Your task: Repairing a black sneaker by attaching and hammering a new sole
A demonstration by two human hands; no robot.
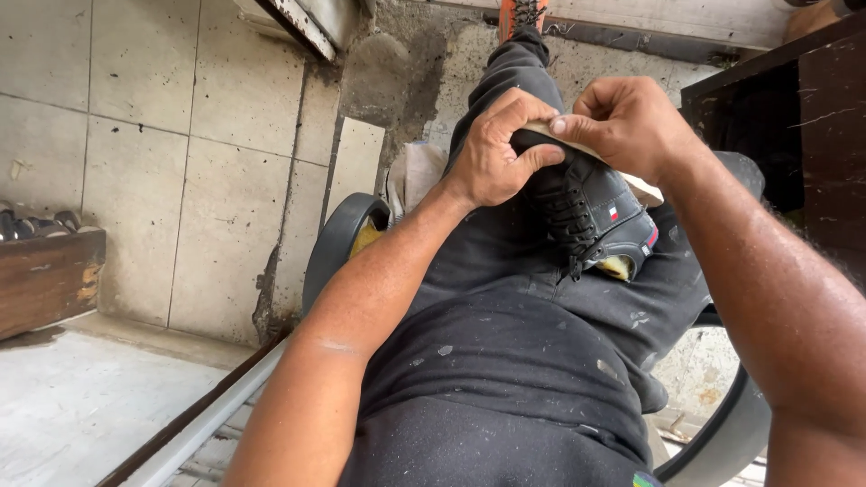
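A black lace-up shoe [591, 212] rests on the person's lap, its long axis running from the toe under both hands down to the heel opening at lower right. The left hand [496, 153] has its grip closed around the toe, while the right hand [622, 122] pinches a pale sole strip [577, 144] along the shoe's upturned edge. The shoe's opening shows yellow lining and nothing else inside.

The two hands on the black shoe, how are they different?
The left hand wraps around the toe of the black shoe, fingers curled over it; the right hand pinches the pale sole edge with thumb and fingertips. The left hand comes from below, the right hand from the side. Both touch the same shoe, resting on the lap.
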